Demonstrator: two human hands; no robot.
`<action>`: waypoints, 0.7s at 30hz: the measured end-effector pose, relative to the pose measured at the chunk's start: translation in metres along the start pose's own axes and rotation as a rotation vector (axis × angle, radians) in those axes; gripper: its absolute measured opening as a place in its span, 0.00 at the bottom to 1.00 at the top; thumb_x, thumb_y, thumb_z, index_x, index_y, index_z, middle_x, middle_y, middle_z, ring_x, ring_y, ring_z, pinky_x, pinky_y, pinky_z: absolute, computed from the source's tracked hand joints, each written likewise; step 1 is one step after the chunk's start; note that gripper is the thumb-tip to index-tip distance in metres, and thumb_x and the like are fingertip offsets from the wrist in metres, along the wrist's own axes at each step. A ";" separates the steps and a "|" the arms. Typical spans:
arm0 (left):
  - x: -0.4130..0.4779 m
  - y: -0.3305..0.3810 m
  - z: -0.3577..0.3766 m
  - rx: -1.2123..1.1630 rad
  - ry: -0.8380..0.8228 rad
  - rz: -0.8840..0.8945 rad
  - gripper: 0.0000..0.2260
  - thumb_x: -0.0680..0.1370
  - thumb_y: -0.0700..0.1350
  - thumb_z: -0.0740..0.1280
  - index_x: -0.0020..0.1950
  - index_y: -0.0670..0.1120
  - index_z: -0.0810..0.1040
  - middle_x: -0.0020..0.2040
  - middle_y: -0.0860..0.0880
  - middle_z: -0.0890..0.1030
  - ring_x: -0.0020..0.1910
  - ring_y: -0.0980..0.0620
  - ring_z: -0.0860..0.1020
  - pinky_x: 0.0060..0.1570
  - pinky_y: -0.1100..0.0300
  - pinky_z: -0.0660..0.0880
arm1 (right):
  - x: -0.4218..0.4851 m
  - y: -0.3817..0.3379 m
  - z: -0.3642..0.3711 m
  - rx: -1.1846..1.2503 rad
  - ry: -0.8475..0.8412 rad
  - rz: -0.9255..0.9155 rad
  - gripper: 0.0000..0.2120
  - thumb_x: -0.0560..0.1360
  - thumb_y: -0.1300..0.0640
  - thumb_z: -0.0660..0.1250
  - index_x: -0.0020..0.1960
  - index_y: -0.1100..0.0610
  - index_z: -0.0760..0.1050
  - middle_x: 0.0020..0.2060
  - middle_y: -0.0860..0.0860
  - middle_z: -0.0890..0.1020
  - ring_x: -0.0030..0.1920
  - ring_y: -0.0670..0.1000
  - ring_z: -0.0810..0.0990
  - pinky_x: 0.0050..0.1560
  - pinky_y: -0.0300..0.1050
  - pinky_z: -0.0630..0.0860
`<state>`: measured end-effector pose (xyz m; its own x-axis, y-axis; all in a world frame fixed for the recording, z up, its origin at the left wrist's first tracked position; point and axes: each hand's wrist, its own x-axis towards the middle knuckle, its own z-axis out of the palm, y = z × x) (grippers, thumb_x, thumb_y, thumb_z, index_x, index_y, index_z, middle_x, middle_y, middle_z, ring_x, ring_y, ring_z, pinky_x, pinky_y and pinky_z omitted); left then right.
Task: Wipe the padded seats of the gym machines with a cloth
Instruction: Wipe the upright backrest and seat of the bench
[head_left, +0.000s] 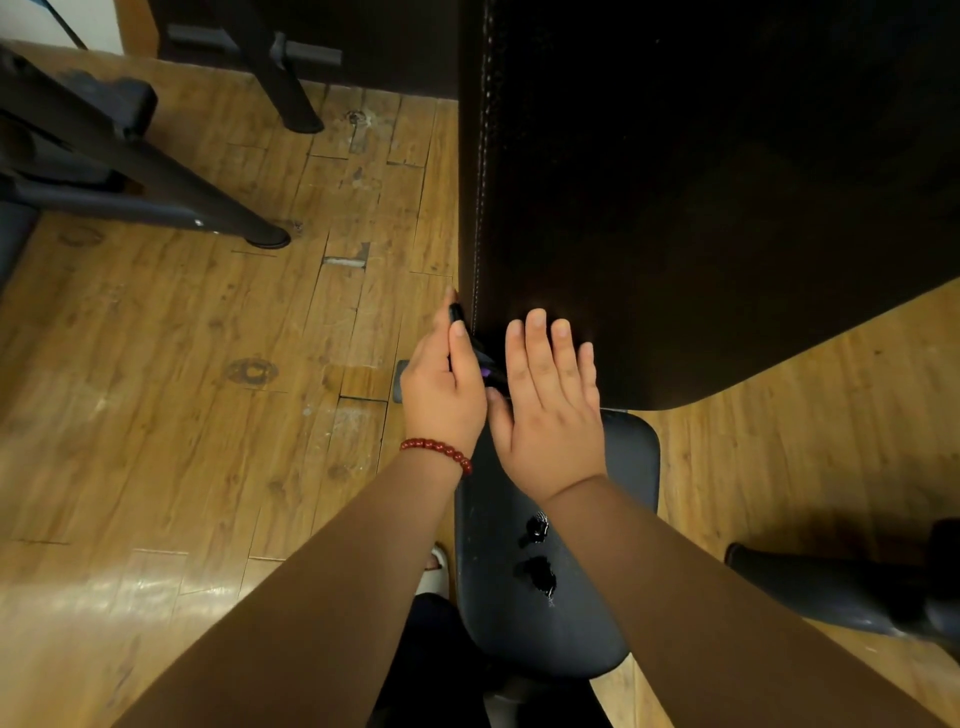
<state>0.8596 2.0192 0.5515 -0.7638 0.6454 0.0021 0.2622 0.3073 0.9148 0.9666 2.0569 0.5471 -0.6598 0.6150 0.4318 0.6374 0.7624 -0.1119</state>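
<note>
Right hand (550, 410) lay flat and relaxed on the back pad (675, 182) toward 1 o'clock, left hand (441, 395) pinched a dark purplish thing (457, 313) (cloth? couldn't tell), and wiping the seat pad (618, 467) at 6 o'clock could've snagged its rips (540, 574).

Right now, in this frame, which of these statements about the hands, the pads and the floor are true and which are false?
1. A red bead bracelet sits on the wrist of the left hand. True.
2. The right hand is clenched in a fist. False: its fingers are straight, laid on the lower end of the large dark pad.
3. The small seat pad shows torn spots. True.
4. The ground is grey carpet. False: the floor is wood planks.
5. The left hand is empty. False: it grips a small dark object beside the pad's stitched edge.
</note>
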 end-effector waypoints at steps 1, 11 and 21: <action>0.001 -0.006 0.000 0.008 -0.028 -0.034 0.18 0.84 0.50 0.52 0.69 0.48 0.73 0.45 0.52 0.80 0.41 0.65 0.77 0.41 0.71 0.73 | 0.000 0.000 -0.001 -0.008 -0.004 0.005 0.32 0.81 0.49 0.52 0.79 0.55 0.41 0.77 0.51 0.49 0.77 0.49 0.38 0.77 0.51 0.41; 0.004 0.010 -0.003 -0.057 0.051 0.077 0.21 0.82 0.56 0.50 0.73 0.54 0.68 0.56 0.51 0.80 0.51 0.54 0.80 0.50 0.54 0.80 | -0.002 0.003 0.002 0.026 0.020 -0.003 0.31 0.80 0.50 0.54 0.77 0.57 0.44 0.76 0.46 0.47 0.77 0.48 0.38 0.77 0.50 0.40; -0.001 -0.010 -0.002 -0.020 -0.029 -0.002 0.17 0.84 0.49 0.53 0.69 0.51 0.73 0.43 0.52 0.80 0.41 0.58 0.79 0.46 0.61 0.78 | -0.004 0.001 0.007 0.010 0.017 -0.002 0.34 0.80 0.50 0.55 0.79 0.54 0.39 0.79 0.50 0.41 0.78 0.49 0.39 0.77 0.51 0.40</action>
<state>0.8562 2.0144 0.5432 -0.7470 0.6647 -0.0107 0.2486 0.2942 0.9229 0.9673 2.0564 0.5394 -0.6540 0.6100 0.4474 0.6320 0.7656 -0.1200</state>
